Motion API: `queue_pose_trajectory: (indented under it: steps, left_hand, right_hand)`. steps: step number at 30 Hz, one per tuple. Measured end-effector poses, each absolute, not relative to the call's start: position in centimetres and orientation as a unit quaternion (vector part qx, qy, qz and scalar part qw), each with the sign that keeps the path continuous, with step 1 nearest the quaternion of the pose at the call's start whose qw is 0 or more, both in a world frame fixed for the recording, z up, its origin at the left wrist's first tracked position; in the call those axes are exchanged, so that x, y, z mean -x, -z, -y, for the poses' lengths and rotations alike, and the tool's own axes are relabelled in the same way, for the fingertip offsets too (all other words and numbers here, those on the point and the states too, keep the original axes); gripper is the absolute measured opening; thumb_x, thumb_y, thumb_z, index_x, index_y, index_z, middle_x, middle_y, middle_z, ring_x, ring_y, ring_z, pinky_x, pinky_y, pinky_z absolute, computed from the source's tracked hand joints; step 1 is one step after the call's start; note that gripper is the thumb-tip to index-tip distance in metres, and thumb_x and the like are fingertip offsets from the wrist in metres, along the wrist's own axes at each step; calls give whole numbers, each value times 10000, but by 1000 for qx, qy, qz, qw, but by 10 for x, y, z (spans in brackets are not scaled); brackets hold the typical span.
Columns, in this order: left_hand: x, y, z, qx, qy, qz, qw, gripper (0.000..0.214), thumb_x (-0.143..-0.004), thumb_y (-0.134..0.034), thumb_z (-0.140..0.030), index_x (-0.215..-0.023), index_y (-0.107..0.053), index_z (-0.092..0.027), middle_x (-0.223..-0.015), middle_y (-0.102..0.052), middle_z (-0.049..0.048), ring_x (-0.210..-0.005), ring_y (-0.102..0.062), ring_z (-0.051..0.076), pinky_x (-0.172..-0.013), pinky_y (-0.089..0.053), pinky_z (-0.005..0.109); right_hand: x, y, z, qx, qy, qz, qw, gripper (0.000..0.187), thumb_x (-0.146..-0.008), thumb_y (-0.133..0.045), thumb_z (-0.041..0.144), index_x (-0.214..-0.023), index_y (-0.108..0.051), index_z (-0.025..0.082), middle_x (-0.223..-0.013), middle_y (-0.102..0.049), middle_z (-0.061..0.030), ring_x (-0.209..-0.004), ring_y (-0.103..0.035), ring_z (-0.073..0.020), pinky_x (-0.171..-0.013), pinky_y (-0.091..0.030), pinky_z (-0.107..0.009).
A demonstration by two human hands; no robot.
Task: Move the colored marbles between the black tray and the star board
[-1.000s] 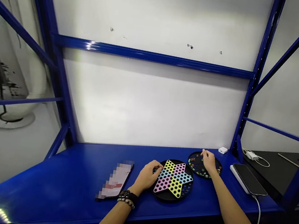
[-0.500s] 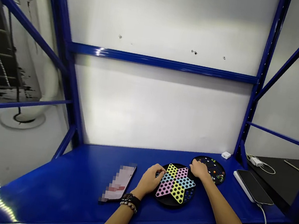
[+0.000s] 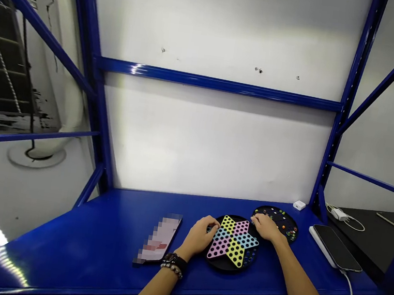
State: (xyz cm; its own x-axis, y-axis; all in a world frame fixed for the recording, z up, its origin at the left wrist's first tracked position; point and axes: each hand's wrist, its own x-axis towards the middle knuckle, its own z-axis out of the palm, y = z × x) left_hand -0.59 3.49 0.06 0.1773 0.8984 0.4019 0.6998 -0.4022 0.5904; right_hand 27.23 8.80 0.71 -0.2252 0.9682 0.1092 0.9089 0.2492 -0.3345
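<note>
A Chinese checkers board [image 3: 238, 243] lies on the blue shelf, a star of yellow, pink and light blue points full of holes on a round black base. My left hand [image 3: 199, 236] has its fingers closed over the board's left edge and covers the star's left tip. Behind and to the right is a round black tray [image 3: 271, 211] with several small coloured marbles [image 3: 283, 227] scattered in it. At that tray's left edge, my right hand [image 3: 267, 227] reaches down with fingers drawn together; whatever is between the fingertips is hidden.
A phone [image 3: 162, 240] with a pixelated screen lies left of the board. On the right, another phone [image 3: 337, 246] rests on a white box with a white cable [image 3: 348, 291]. A small white case [image 3: 299, 205] sits by the blue rack post [image 3: 328, 161].
My right hand has shifted very slightly and its fingers lie lower at the tray's left edge. The whole view has drifted a little; my left hand stays at the board.
</note>
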Motion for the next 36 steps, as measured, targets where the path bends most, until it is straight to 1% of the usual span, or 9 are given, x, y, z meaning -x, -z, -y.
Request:
queue_pose_trajectory:
  steps: [4, 6, 10, 15, 19, 27, 36]
  left_hand:
    - [6, 0, -35, -755, -359, -531, 138, 227, -883, -465, -320, -882, -678, -242, -976, -724, 46, -946, -653, 226, -848, -488, 343]
    - [6, 0, -36, -754, -356, -533, 140, 231, -882, -463, -323, -879, -678, -240, -972, -726, 47, -946, -652, 229, -845, -490, 346]
    - [6, -1, -36, -754, -357, -534, 140, 240, -874, -469, -337, -878, -687, -239, -964, -729, 48, -939, -654, 232, -839, -493, 343]
    - [7, 1, -37, -756, -352, -535, 133, 245, -880, -461, -331, -877, -689, -241, -961, -726, 41, -936, -655, 229, -829, -489, 341]
    - [6, 0, -37, -756, -348, -537, 135, 251, -891, -447, -334, -874, -679, -238, -959, -725, 41, -930, -650, 226, -832, -480, 340]
    - [5, -3, -35, -755, -347, -538, 140, 275, -904, -439, -375, -869, -675, -237, -959, -725, 52, -922, -641, 235, -830, -471, 351]
    - [7, 0, -37, -759, -341, -536, 142, 287, -906, -434, -381, -866, -675, -232, -965, -724, 49, -934, -639, 231, -857, -469, 345]
  right_hand:
    - [-266, -11, -73, 585, -41, 800, 128, 269, -984, -425, 399, -939, -610, 209, -919, -686, -77, -854, -636, -212, -681, -341, -264]
    - [-265, -13, -70, 586, -46, 799, 124, 282, -987, -417, 412, -941, -611, 212, -913, -688, -74, -847, -637, -213, -671, -336, -266]
    - [-261, -13, -68, 594, -35, 790, 145, 329, -1019, -335, 399, -968, -607, 222, -911, -696, -67, -877, -645, -212, -679, -336, -267]
    - [-251, -11, -64, 589, -4, 797, 138, 235, -987, -402, 313, -903, -602, 222, -892, -696, -56, -839, -643, -202, -669, -327, -268]
    - [-246, -13, -63, 586, 0, 798, 140, 216, -980, -412, 279, -865, -585, 220, -896, -697, -49, -830, -636, -185, -660, -319, -262]
    - [-229, -12, -65, 568, -11, 805, 170, 192, -982, -425, 303, -872, -560, 222, -916, -659, -36, -818, -598, -166, -642, -306, -263]
    - [-233, -4, -61, 553, -36, 800, 231, 154, -955, -451, 284, -853, -544, 216, -921, -557, -8, -708, -509, -120, -625, -306, -247]
